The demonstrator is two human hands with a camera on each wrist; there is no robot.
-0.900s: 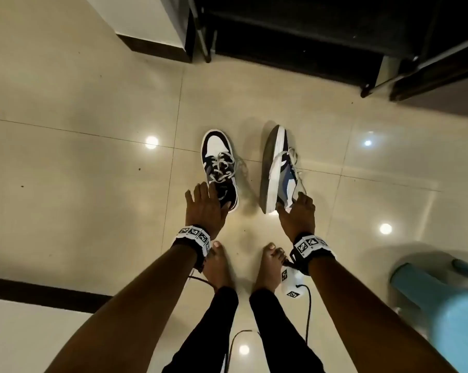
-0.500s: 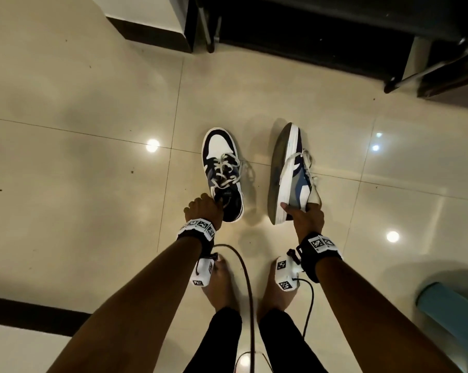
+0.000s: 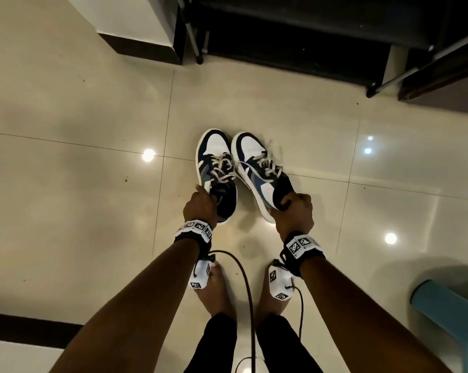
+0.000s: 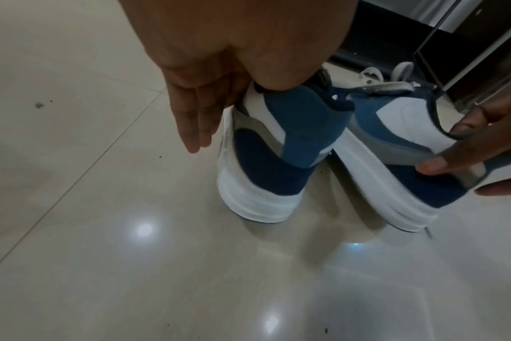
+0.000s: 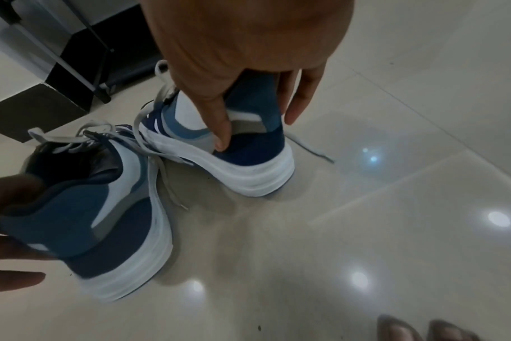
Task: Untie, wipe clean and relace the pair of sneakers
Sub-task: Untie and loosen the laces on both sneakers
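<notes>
Gripping heels, left hand [image 3: 200, 208] left sneaker [image 3: 216, 168], right hand [image 3: 294, 215] right sneaker [image 3: 259, 170]

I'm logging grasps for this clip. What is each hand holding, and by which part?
The left hand holds the left sneaker by its heel collar. The right hand holds the right sneaker at its heel.

Glossy beige floor tiles [image 3: 66, 184] — dark furniture [image 3: 294, 30]

Glossy cream tile floor [image 3: 66, 184]; two sneakers [image 3: 216, 168] side by side, bare feet [image 3: 216, 292] near.
</notes>
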